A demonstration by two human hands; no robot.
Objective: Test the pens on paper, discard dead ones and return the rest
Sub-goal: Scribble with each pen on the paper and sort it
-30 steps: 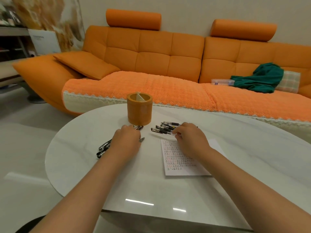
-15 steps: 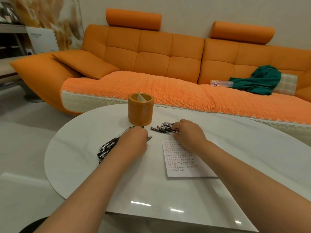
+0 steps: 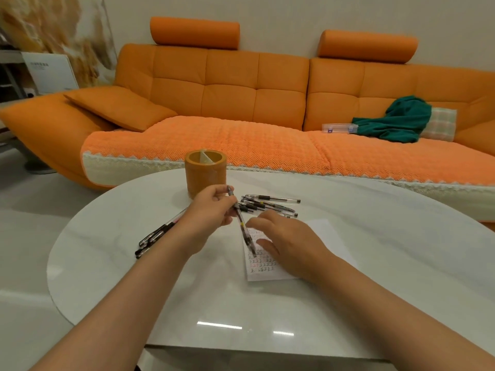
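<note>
At frame centre, the left hand (image 3: 211, 207) pinches one pen (image 3: 242, 223) slanting over the paper (image 3: 267, 263); the right hand (image 3: 284, 242), loose and empty, should pin the sheet while the tip scribbles firmly.

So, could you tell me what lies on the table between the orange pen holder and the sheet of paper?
In the head view, a loose cluster of pens lies between the orange pen holder and the paper.
</note>
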